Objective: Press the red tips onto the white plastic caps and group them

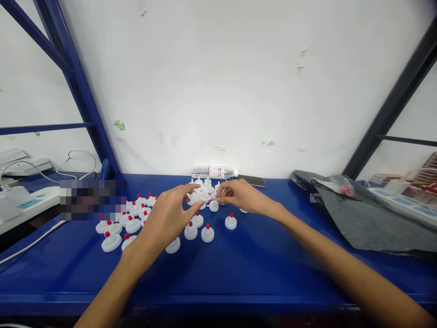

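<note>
A pile of white plastic nozzle caps (pixel 200 197) lies in the middle of the blue table. My left hand (pixel 170 207) is at the pile's left side, thumb and forefinger spread apart with white caps visible behind the gap. At its right edge, the fingers of my right hand (pixel 239 195) are curled together close to the caps; what they hold, if anything, is too small to make out. One loose white cap (pixel 213 206) lies just below those fingertips. Nearer me stand white caps with red tips, among them a red-tipped cap (pixel 207 233) and another red-tipped cap (pixel 231 222).
Several more red-tipped caps (pixel 111 241) are grouped at the left, partly behind my left forearm. A clear water bottle (pixel 215 172) lies by the wall beside a dark phone (pixel 251 181). A grey plastic bag (pixel 355 214) covers the right side; a white power strip (pixel 34 202) is at far left.
</note>
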Available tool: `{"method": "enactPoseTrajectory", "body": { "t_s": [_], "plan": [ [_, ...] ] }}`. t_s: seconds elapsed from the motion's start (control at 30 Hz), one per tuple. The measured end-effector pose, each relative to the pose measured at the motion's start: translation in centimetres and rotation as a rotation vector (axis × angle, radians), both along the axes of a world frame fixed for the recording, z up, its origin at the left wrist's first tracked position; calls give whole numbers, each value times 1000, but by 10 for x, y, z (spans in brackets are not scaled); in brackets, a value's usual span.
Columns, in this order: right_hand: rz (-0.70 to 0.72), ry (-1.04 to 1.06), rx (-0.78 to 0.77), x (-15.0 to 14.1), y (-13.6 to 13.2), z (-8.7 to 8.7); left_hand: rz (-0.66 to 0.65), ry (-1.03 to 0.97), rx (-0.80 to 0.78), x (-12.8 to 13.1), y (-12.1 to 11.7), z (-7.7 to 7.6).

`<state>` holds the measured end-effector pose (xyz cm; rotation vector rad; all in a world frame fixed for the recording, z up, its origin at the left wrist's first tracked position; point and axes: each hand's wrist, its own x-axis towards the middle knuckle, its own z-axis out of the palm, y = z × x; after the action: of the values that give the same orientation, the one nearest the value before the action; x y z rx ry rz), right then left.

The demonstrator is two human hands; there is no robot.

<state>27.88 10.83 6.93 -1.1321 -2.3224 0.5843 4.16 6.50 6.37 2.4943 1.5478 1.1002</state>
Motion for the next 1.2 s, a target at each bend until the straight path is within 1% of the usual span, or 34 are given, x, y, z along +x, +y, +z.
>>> {"method": "enactPoseTrajectory", "body": {
  "t_s": [0.1,0.2,0.37,0.43,0.53,0.67,0.8,0.93,1.07,1.13,1.2],
  "plan": [
    [38,294,17,-7,-4,6,11,-8,-43,0,1,0],
    [79,487,20,-17,-12,7,5,-12,-63,-1,1,-1],
    [110,597,-85,-31,-19,-4,-62,-7,-22,3,-2,-3],
    [109,657,-130,-32,-19,-6,-71,-31,16,5,-3,-2],
    [97,734,-152,-29,-17,-5,-55,-80,77,6,-4,-2],
    [111,743,-183,-26,-16,-3,-18,-108,102,6,-3,-1],
    [120,734,-172,-26,-14,-4,-42,-133,119,6,-4,-2],
    [121,679,-114,-28,-16,-4,-63,-180,99,8,-5,-4],
    [120,587,-29,-28,-19,2,-73,-176,56,9,-6,-5],
    [120,519,25,-25,-18,6,-81,-164,31,9,-7,-3],
    [114,397,87,-20,-15,8,-79,-173,29,9,-7,0]
  ]
}}
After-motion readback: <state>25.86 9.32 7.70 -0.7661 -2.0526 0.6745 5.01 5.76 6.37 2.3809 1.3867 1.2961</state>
